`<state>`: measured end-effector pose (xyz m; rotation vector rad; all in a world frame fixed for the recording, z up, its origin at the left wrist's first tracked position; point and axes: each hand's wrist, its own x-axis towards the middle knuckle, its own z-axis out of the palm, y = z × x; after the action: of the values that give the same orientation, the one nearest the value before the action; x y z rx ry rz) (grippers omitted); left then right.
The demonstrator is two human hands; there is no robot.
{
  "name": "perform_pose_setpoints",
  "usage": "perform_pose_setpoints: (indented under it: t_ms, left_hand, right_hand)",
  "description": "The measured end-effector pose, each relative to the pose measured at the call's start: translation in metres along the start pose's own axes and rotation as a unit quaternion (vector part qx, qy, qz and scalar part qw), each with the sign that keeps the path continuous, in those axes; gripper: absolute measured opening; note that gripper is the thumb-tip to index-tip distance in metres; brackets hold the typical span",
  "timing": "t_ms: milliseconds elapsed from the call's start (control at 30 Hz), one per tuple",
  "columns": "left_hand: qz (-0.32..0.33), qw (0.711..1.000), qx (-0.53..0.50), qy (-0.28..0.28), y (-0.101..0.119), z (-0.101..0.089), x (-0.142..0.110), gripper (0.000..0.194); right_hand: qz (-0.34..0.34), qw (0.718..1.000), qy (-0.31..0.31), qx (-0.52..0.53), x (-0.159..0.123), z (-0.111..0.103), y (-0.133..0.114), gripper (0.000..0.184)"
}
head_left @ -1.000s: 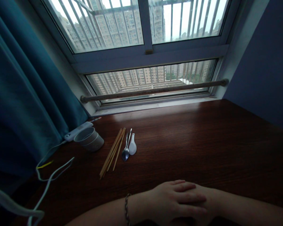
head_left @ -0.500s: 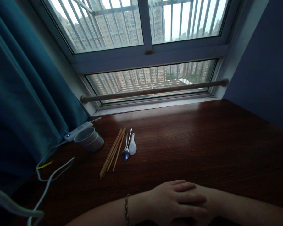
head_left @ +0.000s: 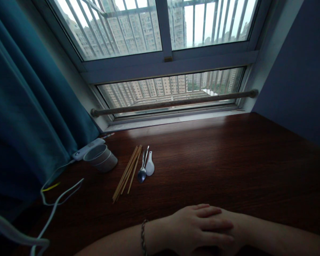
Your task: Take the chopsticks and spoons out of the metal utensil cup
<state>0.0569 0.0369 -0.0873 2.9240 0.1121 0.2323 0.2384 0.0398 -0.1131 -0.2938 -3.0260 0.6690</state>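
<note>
Pale bamboo chopsticks (head_left: 127,174) lay in a loose bunch on the worktop (head_left: 229,160), ahead of the person and to the left of the folded hands. Their long axis slanted, the far ends pointing towards the window and the near ends angled off to the left. Just beside them, on the right, were the metal spoons (head_left: 142,175), and touching or almost touching these was a white spoon (head_left: 150,167); all had their bowls towards the person and their handles away. The cup (head_left: 102,160) was on the far side of the chopsticks from the spoons, near the curtain (head_left: 42,106).

From the left hand (head_left: 193,227), everything lay forward and to the left, well apart, and that was the nearer hand. Its fingers (head_left: 216,224) were relaxed and stretched across the right hand (head_left: 238,227), grasping nothing I could see.

Most of the right hand was covered, so I could not tell how its fingers were set. The lower edge cut off both forearms. The chopsticks overlapped too much to count surely, the cup's inside was hard to make out, and I could not judge whether it leaned.
</note>
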Motion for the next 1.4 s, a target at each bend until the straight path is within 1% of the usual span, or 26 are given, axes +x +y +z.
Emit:
perform_pose_setpoints:
  t_ms: [100, 200, 333, 467, 567, 633, 667, 800, 967, 1067, 1133, 1233, 1400]
  left_hand:
    - [-0.003, 1.0, 0.001, 0.004, 0.0, -0.001, 0.0, 0.045]
    - [-0.004, 1.0, 0.003, 0.006, 0.0, 0.0, 0.001, 0.045]
    - [-0.002, 1.0, 0.006, 0.0, 0.0, 0.001, 0.0, 0.045]
    - [0.002, 1.0, 0.002, -0.003, 0.0, 0.001, 0.0, 0.046]
    - [0.0, 1.0, 0.0, 0.002, 0.0, 0.0, 0.0, 0.045]
    - [0.0, 1.0, 0.0, 0.005, -0.001, 0.0, 0.0, 0.045]
    - [0.001, 1.0, 0.001, 0.004, -0.001, 0.0, 0.0, 0.045]
    - [0.0, 1.0, 0.002, 0.007, -0.001, 0.002, 0.0, 0.045]
    - [-0.008, 1.0, 0.005, 0.01, 0.0, 0.004, -0.001, 0.047]
    - [-0.003, 1.0, 0.008, 0.004, 0.0, 0.003, -0.001, 0.046]
    - [-0.001, 1.0, 0.009, 0.002, 0.0, 0.003, -0.001, 0.046]
    - [0.001, 1.0, 0.012, 0.005, -0.001, 0.002, 0.0, 0.046]
    - [-0.005, 1.0, 0.008, -0.001, 0.0, 0.002, 0.0, 0.045]
  right_hand:
    - [-0.019, 0.999, 0.02, -0.023, 0.0, 0.007, 0.003, 0.058]
    - [-0.039, 0.998, 0.034, -0.028, 0.001, 0.008, 0.003, 0.056]
    - [-0.035, 0.999, 0.026, -0.01, 0.002, 0.006, 0.003, 0.053]
    - [-0.026, 1.0, -0.009, -0.008, 0.002, 0.013, 0.007, 0.053]
    - [-0.033, 0.999, 0.013, -0.003, 0.0, 0.016, 0.007, 0.055]
    - [-0.033, 0.999, 0.021, 0.002, -0.001, 0.012, 0.005, 0.057]
    - [-0.03, 0.999, 0.016, 0.008, -0.001, 0.008, 0.003, 0.058]
    - [-0.012, 0.999, -0.036, 0.038, 0.001, -0.007, -0.003, 0.056]
    - [0.001, 0.999, -0.037, 0.039, 0.001, -0.003, -0.001, 0.058]
    - [0.012, 0.997, -0.056, 0.055, 0.002, -0.005, -0.002, 0.058]
    - [0.014, 0.996, -0.051, 0.067, 0.002, -0.01, -0.005, 0.057]
    - [0.007, 0.996, -0.024, 0.083, 0.003, -0.015, -0.007, 0.054]
    - [0.002, 0.998, -0.017, 0.065, 0.001, -0.01, -0.004, 0.055]
